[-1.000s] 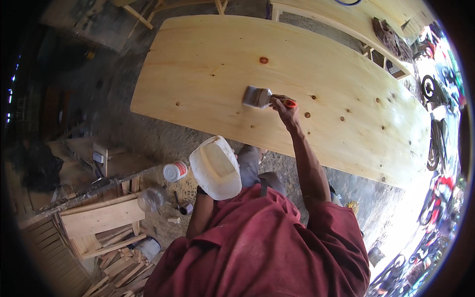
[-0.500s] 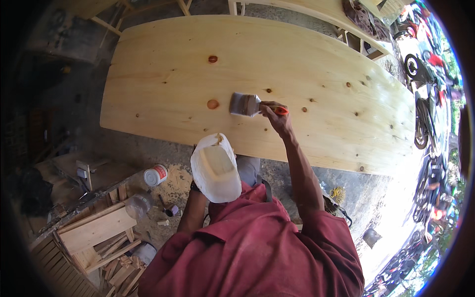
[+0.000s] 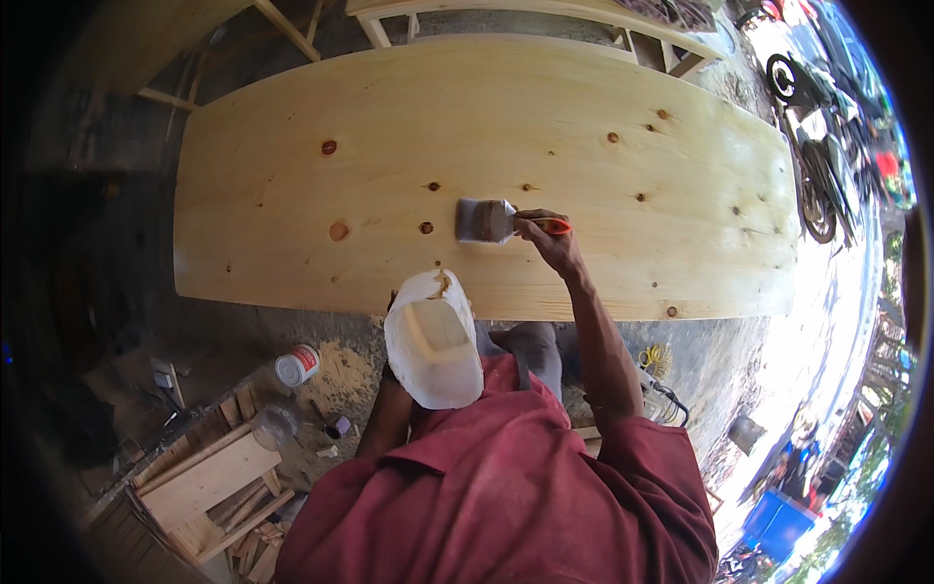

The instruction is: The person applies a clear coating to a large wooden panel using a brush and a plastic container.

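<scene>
A wide flat paintbrush with an orange-red handle is gripped in my right hand. Its bristles lie against a large pale wooden tabletop dotted with dark knots. Close to the tabletop's near edge, my left hand holds a cut-open white plastic jug, its mouth facing up. Some pale liquid seems to be inside, though I cannot tell how much. Most of the left hand is hidden behind the jug; a few fingers show at its left side.
A white and red can stands on the floor at left, near a clear plastic container and a wooden frame with offcuts. Beyond the tabletop stands a wooden bench. A yellow coiled hose lies at right; motorcycles are parked farther right.
The brush has moved rightward along the tabletop, past a pair of knots. My view has shifted right with it, and the jug has come along in my left hand.
</scene>
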Motion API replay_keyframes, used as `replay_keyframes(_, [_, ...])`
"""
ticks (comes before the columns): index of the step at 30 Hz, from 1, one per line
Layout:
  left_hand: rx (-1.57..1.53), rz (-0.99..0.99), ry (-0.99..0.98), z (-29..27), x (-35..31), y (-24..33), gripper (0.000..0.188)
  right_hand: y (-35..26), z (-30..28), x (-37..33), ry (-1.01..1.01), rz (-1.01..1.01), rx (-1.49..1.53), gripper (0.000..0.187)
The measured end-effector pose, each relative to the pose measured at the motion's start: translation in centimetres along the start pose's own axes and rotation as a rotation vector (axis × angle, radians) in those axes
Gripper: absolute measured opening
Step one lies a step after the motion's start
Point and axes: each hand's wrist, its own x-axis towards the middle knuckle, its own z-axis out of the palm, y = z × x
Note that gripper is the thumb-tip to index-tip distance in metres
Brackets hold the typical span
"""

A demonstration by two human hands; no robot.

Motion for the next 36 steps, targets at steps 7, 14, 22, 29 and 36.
replay_keyframes(7, [-0.072,-0.065,-0.010,3.9,2.6,-2.0,0.076,-0.9,-7.9,-1.9,0.013,0.002,-0.040,0.023])
replay_keyframes(14, [-0.182,-0.043,0.153,8.3,5.3,-6.9,0.078,-0.9,-17.4,-3.5,0.046,0.060,-0.093,0.024])
replay_keyframes(22, [0.017,0.073,-0.043,12.9,10.8,-15.5,0.071,-0.3,-29.5,-5.8,0.038,0.045,-0.068,0.023])
replay_keyframes(29, [-0.044,-0.017,-0.183,17.2,15.9,-24.9,0.073,0.0,-41.1,-8.4,0.065,0.026,0.002,0.022])
replay_keyframes(36, [0.026,0.034,0.081,18.8,19.6,-32.6,0.072,1.2,-51.8,-10.4,0.090,0.014,0.025,0.023])
